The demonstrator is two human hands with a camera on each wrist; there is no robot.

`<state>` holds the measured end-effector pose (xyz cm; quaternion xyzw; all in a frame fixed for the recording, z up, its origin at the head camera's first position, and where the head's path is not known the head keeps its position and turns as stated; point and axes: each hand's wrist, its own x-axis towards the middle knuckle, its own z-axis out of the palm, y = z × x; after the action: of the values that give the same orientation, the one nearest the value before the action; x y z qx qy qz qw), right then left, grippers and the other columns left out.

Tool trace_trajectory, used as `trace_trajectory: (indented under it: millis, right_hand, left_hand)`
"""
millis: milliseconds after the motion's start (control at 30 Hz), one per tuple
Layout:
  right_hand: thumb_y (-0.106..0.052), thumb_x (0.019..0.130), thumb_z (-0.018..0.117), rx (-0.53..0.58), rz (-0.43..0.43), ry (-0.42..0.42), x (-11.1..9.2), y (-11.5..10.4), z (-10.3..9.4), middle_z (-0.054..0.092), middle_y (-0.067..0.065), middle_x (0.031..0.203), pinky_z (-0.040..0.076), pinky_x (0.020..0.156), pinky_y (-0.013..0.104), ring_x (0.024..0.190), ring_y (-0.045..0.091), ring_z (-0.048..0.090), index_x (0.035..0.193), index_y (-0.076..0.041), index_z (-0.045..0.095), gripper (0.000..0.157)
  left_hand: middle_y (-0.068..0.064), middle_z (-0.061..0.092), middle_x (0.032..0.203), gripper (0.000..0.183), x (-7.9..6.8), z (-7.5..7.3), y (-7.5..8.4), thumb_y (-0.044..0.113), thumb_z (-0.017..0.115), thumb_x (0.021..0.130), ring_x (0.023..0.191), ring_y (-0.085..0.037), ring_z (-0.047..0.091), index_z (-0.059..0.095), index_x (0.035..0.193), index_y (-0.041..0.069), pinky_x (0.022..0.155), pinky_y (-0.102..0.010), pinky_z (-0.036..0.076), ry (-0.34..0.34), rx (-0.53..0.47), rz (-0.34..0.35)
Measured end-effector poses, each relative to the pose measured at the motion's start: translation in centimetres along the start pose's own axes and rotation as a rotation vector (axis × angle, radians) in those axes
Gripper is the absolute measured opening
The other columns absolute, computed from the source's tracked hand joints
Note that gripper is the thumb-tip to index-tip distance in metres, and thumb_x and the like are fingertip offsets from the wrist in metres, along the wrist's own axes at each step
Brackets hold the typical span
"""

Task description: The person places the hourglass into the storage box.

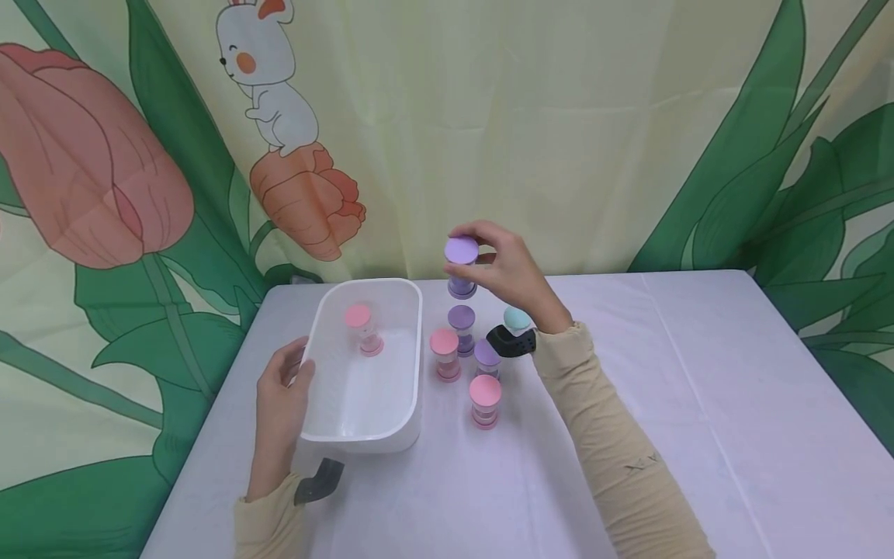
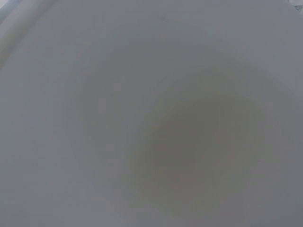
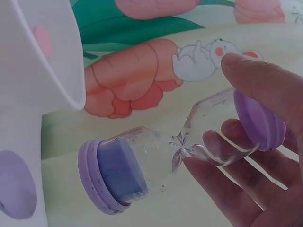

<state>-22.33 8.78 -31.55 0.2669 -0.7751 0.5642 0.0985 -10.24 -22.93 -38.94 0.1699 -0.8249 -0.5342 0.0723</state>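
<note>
My right hand holds a sand timer with purple caps above the back of the table. In the right wrist view, thumb and fingers grip its upper cap and clear bulb, and bluish-purple sand lies in the other end. My left hand grips the left side of a white plastic bin at its rim. Inside the bin stands a pink-capped sand timer. Only the bin's pale wall, close and blurred, fills most of the left wrist view.
Right of the bin, two pink sand timers and two purple sand timers stand grouped on the white tablecloth. A teal-capped timer is partly hidden behind my right wrist. A printed curtain hangs along the back edge.
</note>
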Motion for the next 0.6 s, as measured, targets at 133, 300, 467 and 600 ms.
trace_trajectory:
  millis: [133, 300, 467, 600]
  right_hand:
    - [-0.008, 0.079, 0.082, -0.007, -0.01, -0.012, 0.2, -0.1, 0.5, 0.065, 0.01, 0.117, 0.059, 0.086, 0.028, 0.103, 0.019, 0.062, 0.117, -0.002, 0.067, 0.042]
    - [-0.007, 0.079, 0.082, -0.004, -0.02, -0.023, 0.5, -0.4, 1.1, 0.065, 0.011, 0.117, 0.059, 0.086, 0.031, 0.103, 0.02, 0.063, 0.117, 0.0, 0.067, 0.042]
    - [-0.005, 0.079, 0.082, 0.013, -0.029, -0.031, 0.8, -0.6, 1.9, 0.065, 0.012, 0.116, 0.06, 0.084, 0.03, 0.101, 0.021, 0.063, 0.117, 0.002, 0.066, 0.042]
    - [-0.007, 0.078, 0.083, 0.019, -0.037, -0.032, 1.0, -0.7, 2.5, 0.066, 0.011, 0.115, 0.06, 0.083, 0.03, 0.1, 0.02, 0.063, 0.117, 0.002, 0.067, 0.043]
  left_hand:
    - [-0.01, 0.047, 0.15, 0.046, 0.0, 0.0, 0.0, 0.029, 0.048, 0.104, 0.129, -0.032, 0.055, 0.043, 0.149, 0.02, 0.096, -0.048, 0.054, -0.003, -0.009, -0.001]
    - [-0.009, 0.048, 0.149, 0.046, 0.0, 0.0, 0.0, 0.03, 0.049, 0.104, 0.129, -0.032, 0.055, 0.044, 0.148, 0.02, 0.096, -0.047, 0.054, 0.002, -0.006, 0.005]
    - [-0.009, 0.048, 0.149, 0.047, 0.1, 0.0, -0.2, 0.031, 0.048, 0.104, 0.129, -0.032, 0.055, 0.044, 0.149, 0.021, 0.096, -0.047, 0.054, 0.008, 0.002, -0.001]
    - [-0.007, 0.049, 0.148, 0.045, 0.1, 0.1, -0.3, 0.03, 0.048, 0.103, 0.128, -0.03, 0.056, 0.045, 0.148, 0.022, 0.096, -0.046, 0.055, 0.013, -0.002, -0.002]
